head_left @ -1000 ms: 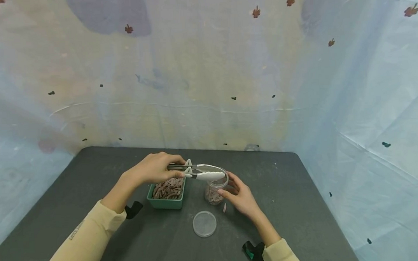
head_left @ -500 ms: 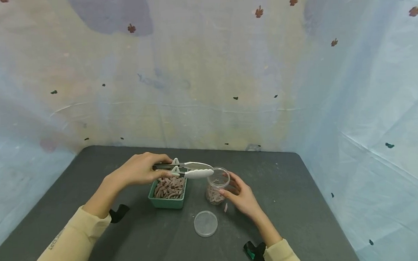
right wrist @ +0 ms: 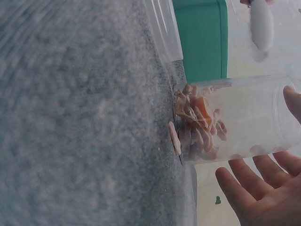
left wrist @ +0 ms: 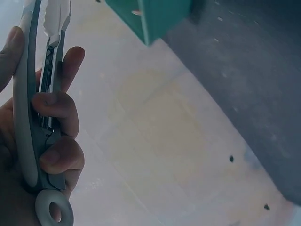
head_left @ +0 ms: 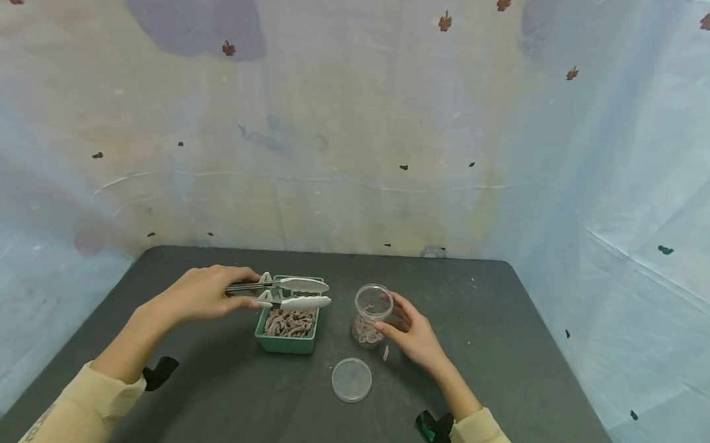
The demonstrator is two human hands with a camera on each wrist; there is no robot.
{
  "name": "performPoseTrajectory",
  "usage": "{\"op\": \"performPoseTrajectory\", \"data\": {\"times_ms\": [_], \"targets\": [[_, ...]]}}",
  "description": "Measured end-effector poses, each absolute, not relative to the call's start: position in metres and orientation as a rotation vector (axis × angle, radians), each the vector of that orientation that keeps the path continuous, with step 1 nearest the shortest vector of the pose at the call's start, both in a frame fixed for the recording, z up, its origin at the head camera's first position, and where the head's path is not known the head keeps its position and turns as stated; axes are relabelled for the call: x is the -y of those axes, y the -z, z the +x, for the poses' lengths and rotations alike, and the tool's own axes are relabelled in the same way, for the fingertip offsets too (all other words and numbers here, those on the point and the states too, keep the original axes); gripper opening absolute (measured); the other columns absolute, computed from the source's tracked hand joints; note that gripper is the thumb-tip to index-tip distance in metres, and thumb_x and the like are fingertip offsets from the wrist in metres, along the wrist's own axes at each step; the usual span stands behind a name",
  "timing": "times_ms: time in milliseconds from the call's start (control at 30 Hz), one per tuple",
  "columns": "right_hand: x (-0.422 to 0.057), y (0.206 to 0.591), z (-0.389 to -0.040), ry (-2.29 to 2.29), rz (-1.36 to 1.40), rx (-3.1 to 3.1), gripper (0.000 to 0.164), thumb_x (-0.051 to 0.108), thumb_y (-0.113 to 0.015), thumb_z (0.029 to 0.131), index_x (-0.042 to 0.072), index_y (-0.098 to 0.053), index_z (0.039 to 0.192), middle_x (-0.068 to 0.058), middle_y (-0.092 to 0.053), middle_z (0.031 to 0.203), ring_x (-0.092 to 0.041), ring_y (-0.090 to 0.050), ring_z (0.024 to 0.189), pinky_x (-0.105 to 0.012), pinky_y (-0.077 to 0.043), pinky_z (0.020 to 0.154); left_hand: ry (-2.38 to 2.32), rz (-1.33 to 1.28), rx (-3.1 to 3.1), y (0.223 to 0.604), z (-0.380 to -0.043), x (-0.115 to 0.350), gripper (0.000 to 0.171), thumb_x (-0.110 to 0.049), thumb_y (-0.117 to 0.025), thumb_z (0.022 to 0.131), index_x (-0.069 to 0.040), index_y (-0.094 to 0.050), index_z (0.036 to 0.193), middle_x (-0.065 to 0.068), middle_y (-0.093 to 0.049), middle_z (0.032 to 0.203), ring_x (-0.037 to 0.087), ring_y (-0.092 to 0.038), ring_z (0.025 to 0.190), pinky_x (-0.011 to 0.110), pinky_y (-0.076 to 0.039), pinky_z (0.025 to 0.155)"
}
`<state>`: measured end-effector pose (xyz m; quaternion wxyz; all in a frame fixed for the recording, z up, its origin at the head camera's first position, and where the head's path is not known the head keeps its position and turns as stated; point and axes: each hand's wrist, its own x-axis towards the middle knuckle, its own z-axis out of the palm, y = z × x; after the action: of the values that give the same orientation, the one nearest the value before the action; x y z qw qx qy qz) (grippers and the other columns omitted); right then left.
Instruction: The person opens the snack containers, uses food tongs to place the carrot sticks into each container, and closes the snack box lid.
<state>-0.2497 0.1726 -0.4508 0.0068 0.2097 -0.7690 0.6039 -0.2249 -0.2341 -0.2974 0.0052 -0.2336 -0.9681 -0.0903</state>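
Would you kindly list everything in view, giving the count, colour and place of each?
Table: one, dark grey, in the foreground
Sheet: one, pale blue, yellow and purple, behind and beside the table
Leaf marks: several, brown, on the sheet
Tub: one, green, on the table
Jar: one, clear, open, right of the tub
Lid: one, translucent, flat on the table, nearer the person than the jar
Strips: too many to count, brownish, in tub and jar
Loose strips: two, pale, one by the jar's base, one at the head view's bottom edge
Tongs: one pair, white and grey, above the tub
Sleeves: two, pale yellow, on the forearms
Wrist devices: two, black, at the wrists
Left hand: one, bare, holding the tongs
Right hand: one, bare, gripping the jar
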Motion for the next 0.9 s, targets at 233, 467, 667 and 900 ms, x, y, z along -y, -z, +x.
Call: {"op": "performPoseTrajectory", "data": {"times_ms": [233,467,667,900], "targets": [[-0.174,0.45,-0.25,-1.905,0.664,2.396,0.071,0.013,-0.077,0.096,0.015,-0.043,0.158,-0.012,-0.05,0.157,-0.042,-0.051,0.14,-0.041,-0.052,0.105,0.153,-0.744,3.058,0.299,-0.222,0.246,0.064,-0.062,-0.07,0.093,-0.014,-0.069,0.135,0.01,-0.071,0.13,0.032,-0.071,0.108,0.048,-0.059,0.076],[-0.173,0.453,-0.252,-1.885,0.666,2.39,0.072,0.013,-0.078,0.095,0.014,-0.044,0.158,-0.012,-0.051,0.156,-0.041,-0.051,0.14,-0.045,-0.052,0.105,0.052,-0.76,3.151,0.294,-0.228,0.246,0.071,-0.061,-0.075,0.088,-0.012,-0.067,0.139,0.014,-0.067,0.137,0.038,-0.067,0.117,0.057,-0.057,0.086],[-0.172,0.452,-0.251,-1.902,0.665,2.387,0.071,0.011,-0.078,0.095,0.012,-0.044,0.158,-0.013,-0.051,0.156,-0.041,-0.052,0.139,-0.045,-0.052,0.105,-0.059,-0.778,3.245,0.28,-0.241,0.237,0.075,-0.058,-0.079,0.086,-0.009,-0.064,0.142,0.016,-0.065,0.139,0.041,-0.064,0.121,0.057,-0.056,0.085],[-0.173,0.452,-0.252,-1.901,0.678,2.373,0.071,0.009,-0.078,0.095,0.01,-0.044,0.158,-0.014,-0.051,0.155,-0.042,-0.052,0.139,-0.045,-0.051,0.106,-0.137,-0.802,3.304,0.279,-0.261,0.213,0.077,-0.05,-0.083,0.086,-0.006,-0.061,0.144,0.019,-0.063,0.139,0.041,-0.064,0.12,0.056,-0.057,0.086]]}}
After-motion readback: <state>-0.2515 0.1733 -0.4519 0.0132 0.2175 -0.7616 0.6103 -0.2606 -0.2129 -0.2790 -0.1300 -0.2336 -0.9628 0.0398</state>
